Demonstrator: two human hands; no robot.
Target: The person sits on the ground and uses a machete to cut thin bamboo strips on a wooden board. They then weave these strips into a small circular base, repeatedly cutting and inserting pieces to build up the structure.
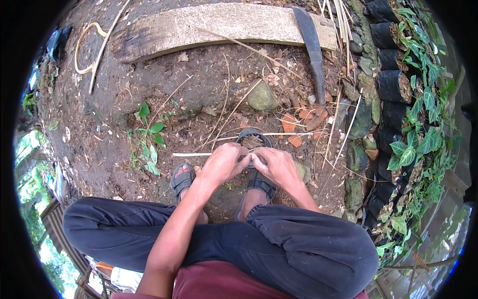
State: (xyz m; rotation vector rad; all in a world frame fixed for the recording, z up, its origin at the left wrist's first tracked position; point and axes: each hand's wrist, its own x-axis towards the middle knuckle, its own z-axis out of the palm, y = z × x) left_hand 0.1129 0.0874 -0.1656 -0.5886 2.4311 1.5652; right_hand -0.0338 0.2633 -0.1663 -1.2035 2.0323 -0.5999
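Observation:
My left hand [226, 161] and my right hand [275, 164] meet over a small dark round container [255, 130] that stands by my feet. The container holds short brown pieces. Between my fingertips I pinch a thin pale strip [192, 154], which looks like split wood or bamboo. One end sticks out to the left of my left hand. Another thin pale strip [287, 133] lies level with the container's rim and reaches right. Whether the two strips are one piece, I cannot tell. The thumbs and fingers hide the middle of the held strip.
A thick wooden plank [224, 24] lies across the ground ahead, with a machete [310, 48] resting over its right end. Pale strips [341, 22] are bundled beside it. A stone [262, 96], broken terracotta pieces [289, 123] and a small plant [149, 138] are nearby. Black planting bags [390, 86] line the right.

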